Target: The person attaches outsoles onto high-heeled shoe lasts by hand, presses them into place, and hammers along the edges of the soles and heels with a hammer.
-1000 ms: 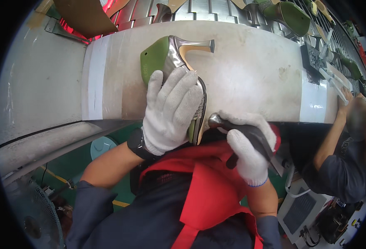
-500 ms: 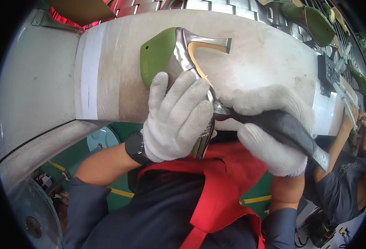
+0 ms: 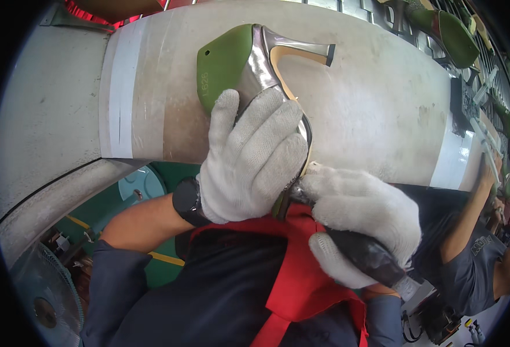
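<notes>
A metallic high-heeled shoe (image 3: 261,68) is stretched over a green shoe last (image 3: 225,63), its heel jutting to the right. My gloved left hand (image 3: 250,159) wraps round the shoe's middle, fingers closed over it. At the shoe's toe end, near my body, is my gloved right hand (image 3: 367,217), gripping a dark-handled tool with a metal head (image 3: 373,260). The tool's head is mostly hidden beside the shoe, so its exact kind is unclear. The shoe's toe is partly covered by both hands.
A pale worn bench top (image 3: 376,98) lies beyond my hands. Along its far side runs a metal slat conveyor (image 3: 362,10) with another green last (image 3: 457,37). A dark block (image 3: 460,98) stands at the right. A co-worker's arm (image 3: 469,208) reaches in there; a fan (image 3: 46,301) stands lower left.
My right hand and its tool have moved down and toward me along the shoe to the toe end. My left hand keeps hold of the shoe.
</notes>
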Tool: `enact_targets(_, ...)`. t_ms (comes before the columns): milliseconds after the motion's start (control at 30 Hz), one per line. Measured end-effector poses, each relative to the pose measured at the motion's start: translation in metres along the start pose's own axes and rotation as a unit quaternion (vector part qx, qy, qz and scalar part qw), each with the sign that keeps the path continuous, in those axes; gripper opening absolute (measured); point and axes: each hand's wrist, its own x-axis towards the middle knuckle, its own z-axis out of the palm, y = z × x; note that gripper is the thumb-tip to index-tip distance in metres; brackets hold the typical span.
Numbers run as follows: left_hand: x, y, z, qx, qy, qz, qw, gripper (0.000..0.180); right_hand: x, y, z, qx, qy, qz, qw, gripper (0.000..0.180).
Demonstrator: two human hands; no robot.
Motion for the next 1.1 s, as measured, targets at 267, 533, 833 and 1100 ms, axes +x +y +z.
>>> enact_targets(267, -0.001, 0.002, 0.002, -0.017, 0.015, 0.005, 1.000, 0.056, -0.031, -0.008, 0.030, 0.078, 0.042, 0.006, 0.996, 0.034)
enact_targets(533, 0.005, 0.013, -0.001, 0.018, 0.003, -0.070, 0.997, 0.049, -0.023, 0.001, 0.023, 0.208, 0.205, 0.169, 0.941, 0.045)
enact_targets(833, -0.009, 0.013, 0.009, 0.009, 0.011, -0.086, 0.996, 0.049, 0.027, 0.008, -0.017, 0.280, 0.139, 0.246, 0.918, 0.028)
enact_targets(1100, -0.014, 0.015, 0.020, 0.031, 0.071, -0.098, 0.992, 0.070, 0.102, 0.011, -0.033, 0.250, 0.022, 0.387, 0.887, 0.044)
